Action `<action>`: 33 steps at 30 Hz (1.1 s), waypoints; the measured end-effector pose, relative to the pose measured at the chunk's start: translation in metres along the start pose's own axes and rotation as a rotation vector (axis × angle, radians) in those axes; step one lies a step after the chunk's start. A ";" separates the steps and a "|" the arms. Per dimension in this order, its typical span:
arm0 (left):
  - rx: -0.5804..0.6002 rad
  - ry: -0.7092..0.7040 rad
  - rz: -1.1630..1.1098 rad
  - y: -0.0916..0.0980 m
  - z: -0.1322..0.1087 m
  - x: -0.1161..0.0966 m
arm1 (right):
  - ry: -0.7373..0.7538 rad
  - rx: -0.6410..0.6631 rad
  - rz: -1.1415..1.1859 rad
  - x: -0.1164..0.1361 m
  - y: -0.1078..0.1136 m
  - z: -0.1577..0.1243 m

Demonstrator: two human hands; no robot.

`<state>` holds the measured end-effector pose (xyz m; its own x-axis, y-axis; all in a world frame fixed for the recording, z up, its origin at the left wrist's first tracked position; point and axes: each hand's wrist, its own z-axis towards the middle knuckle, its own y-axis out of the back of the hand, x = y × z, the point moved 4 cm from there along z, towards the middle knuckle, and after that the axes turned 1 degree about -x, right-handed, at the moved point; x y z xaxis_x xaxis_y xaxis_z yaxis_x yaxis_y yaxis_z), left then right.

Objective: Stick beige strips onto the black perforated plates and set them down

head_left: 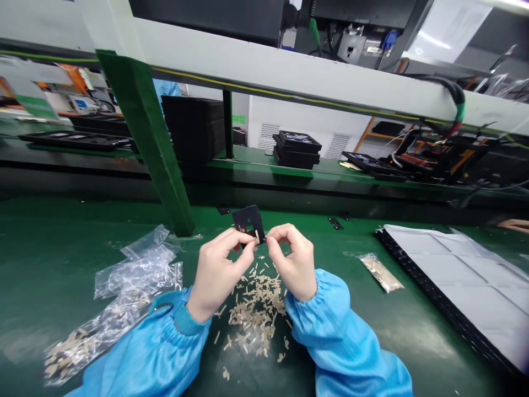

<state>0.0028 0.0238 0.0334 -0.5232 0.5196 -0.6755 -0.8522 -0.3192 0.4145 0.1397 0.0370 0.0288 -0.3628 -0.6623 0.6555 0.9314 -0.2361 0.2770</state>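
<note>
A thin black plate with small cut-outs [249, 216] is raised above the green bench, tilted up toward me. My left hand [223, 267] pinches its lower edge between thumb and fingers. A small pale strip [257, 236] shows on the plate near those fingertips. Close at the plate's right lower corner, my right hand [294, 259] has thumb and forefinger pressed together; what is between them, if anything, is too small to make out. Below both hands lies a loose pile of small beige cut pieces [258, 309] on the bench.
Clear plastic bags [136, 281], some with beige pieces, lie at left. A small filled bag [381, 272] and a black tray with white sheeting [458, 270] are at right. A green post [149, 143] rises ahead. Black trays [295, 149] stand on the back shelf.
</note>
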 end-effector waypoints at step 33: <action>-0.009 -0.147 0.087 0.006 -0.004 -0.011 | -0.087 0.256 0.118 -0.002 0.002 0.008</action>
<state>0.0038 0.0131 0.0410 -0.5897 0.5998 -0.5408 -0.8042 -0.3744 0.4617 0.1423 0.0430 0.0336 -0.2638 -0.6082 0.7487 0.9339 0.0331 0.3559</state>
